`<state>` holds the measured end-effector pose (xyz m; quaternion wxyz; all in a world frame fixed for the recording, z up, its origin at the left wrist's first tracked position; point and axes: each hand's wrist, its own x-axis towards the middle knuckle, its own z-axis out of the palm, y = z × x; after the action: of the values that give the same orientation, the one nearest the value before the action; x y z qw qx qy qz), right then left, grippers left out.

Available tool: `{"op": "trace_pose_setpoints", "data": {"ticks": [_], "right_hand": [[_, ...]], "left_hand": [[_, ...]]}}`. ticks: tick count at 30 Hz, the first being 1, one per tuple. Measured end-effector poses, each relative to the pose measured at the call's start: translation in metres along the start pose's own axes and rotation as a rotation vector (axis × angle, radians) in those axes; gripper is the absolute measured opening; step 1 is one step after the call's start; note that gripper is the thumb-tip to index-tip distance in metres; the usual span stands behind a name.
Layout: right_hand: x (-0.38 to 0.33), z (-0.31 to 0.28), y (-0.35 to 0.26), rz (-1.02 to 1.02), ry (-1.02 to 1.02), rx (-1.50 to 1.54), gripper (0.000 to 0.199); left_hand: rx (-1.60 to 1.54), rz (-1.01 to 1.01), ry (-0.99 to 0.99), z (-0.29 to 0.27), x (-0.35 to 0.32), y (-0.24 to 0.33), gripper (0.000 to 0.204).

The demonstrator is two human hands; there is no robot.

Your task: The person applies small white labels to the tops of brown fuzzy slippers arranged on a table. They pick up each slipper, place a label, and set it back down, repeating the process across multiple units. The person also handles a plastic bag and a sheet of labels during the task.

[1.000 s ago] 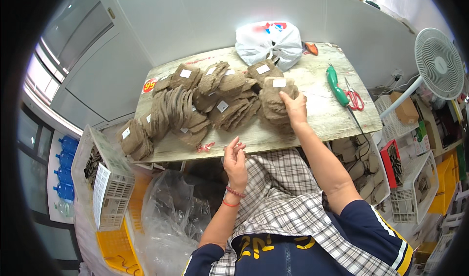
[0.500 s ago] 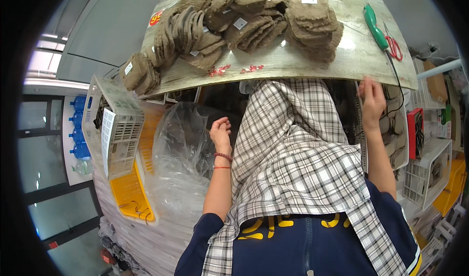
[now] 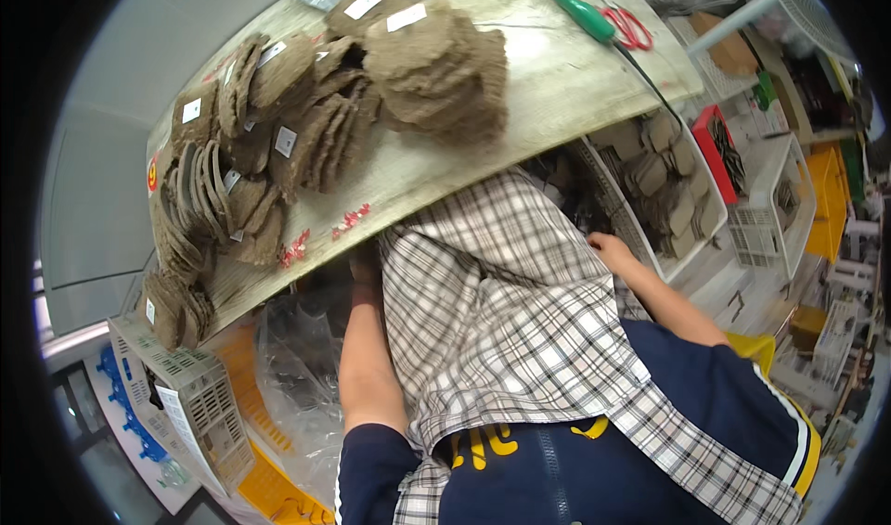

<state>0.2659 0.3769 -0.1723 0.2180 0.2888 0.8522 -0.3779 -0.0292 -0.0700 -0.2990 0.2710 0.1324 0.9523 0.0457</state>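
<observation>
Several stacks of brown round fibre pads [image 3: 436,56] with small white labels lie on a pale wooden table [image 3: 566,89]. A plaid cloth [image 3: 501,311] hangs down my front below the table edge. My left hand [image 3: 364,263] reaches into the shadow under the table edge, and its fingers are hidden. My right hand [image 3: 608,246] is low at the right, at the edge of the plaid cloth and next to a white wire basket [image 3: 654,251] of brown pieces. I cannot make out whether either hand holds anything.
A green-handled tool [image 3: 577,7] and red scissors [image 3: 633,29] lie at the table's far right. A clear plastic bag [image 3: 297,376] sags under the table at left, beside a white slotted crate [image 3: 190,400] and a yellow crate [image 3: 269,483]. Shelves and baskets crowd the right side.
Both hands have dropped from the tabletop to below its edge. My left hand has gone under the table. The view has tilted further down toward my lap.
</observation>
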Motion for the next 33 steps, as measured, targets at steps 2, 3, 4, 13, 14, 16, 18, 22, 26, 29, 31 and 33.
{"op": "trace_pose_setpoints", "data": {"ticks": [2,3,4,13,14,16,18,22,26,29,31,33], "right_hand": [[0.005,0.004,0.018,0.016,-0.009,-0.079,0.030],[-0.004,0.010,0.037,0.052,0.003,-0.049,0.032],[-0.017,0.009,0.045,0.097,-0.012,-0.005,0.035],[-0.022,0.010,0.117,0.264,-0.120,-0.094,0.039],[-0.026,0.011,0.117,0.266,-0.121,-0.181,0.039],[-0.014,0.005,0.096,0.268,-0.114,-0.240,0.038],[-0.013,0.003,0.069,0.305,-0.077,-0.162,0.037],[-0.018,-0.004,0.021,0.338,0.023,0.044,0.035],[-0.030,-0.004,-0.037,0.344,0.153,0.265,0.033],[-0.034,-0.018,-0.060,0.272,0.253,0.303,0.032],[-0.022,-0.037,-0.047,-0.070,0.278,0.016,0.021],[-0.041,-0.027,-0.128,-0.632,0.545,-0.214,0.020]], "left_hand": [[-0.062,-0.066,0.008,-0.001,0.014,-0.002,0.044],[-0.076,-0.053,-0.006,-0.004,0.026,0.005,0.043],[-0.095,-0.064,-0.009,-0.002,0.027,0.002,0.042],[-0.236,-0.257,0.062,0.029,-0.026,-0.027,0.035],[-0.255,-0.255,0.078,0.031,-0.023,-0.022,0.034],[-0.325,-0.292,0.148,0.038,-0.016,-0.012,0.032],[-0.371,-0.319,0.210,0.045,-0.011,0.001,0.030],[-0.745,-0.461,0.390,0.037,0.015,-0.002,0.027],[-1.449,-0.559,0.562,0.018,0.001,-0.023,0.024],[-1.881,0.007,0.677,0.009,-0.043,-0.035,0.023],[-2.037,-0.024,0.515,0.009,-0.083,-0.048,0.022],[-2.332,0.066,0.461,0.010,-0.105,-0.058,0.023]]}}
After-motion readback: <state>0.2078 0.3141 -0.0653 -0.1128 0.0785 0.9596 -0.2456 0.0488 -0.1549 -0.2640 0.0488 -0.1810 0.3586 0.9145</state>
